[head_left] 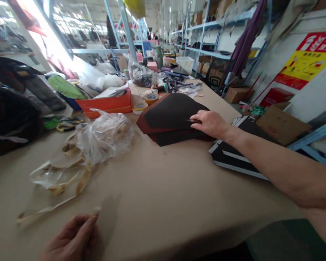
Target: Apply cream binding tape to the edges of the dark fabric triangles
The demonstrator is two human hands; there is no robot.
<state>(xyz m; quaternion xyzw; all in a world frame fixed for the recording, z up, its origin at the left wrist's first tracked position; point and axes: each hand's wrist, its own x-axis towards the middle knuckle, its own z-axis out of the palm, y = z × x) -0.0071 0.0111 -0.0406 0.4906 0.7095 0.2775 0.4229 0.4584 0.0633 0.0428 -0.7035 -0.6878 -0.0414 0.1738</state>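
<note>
My right hand (209, 122) reaches over a stack of dark, flat cut panels (171, 110) with reddish-brown edges. Its fingers are closed on a thin dark pointed tool (191, 120), whose exact kind is too small to tell; its tip is over the top panel. My left hand (74, 237) is low at the table's near side, thumb and finger pinching a small whitish piece (97, 209). Under my right forearm lies a black panel with grey strips (230, 161). A roll of tan tape (83, 179) trails from a clear plastic bag (107, 136) beyond my left hand.
An orange-red box (105, 103) and rolls of tape (151, 98) stand behind the bag. Clutter and a green flask (159, 57) are farther back on the brown table (163, 203). A dark bag (11, 116) lies left; cardboard boxes (282, 123) and blue shelving (217, 52) are right.
</note>
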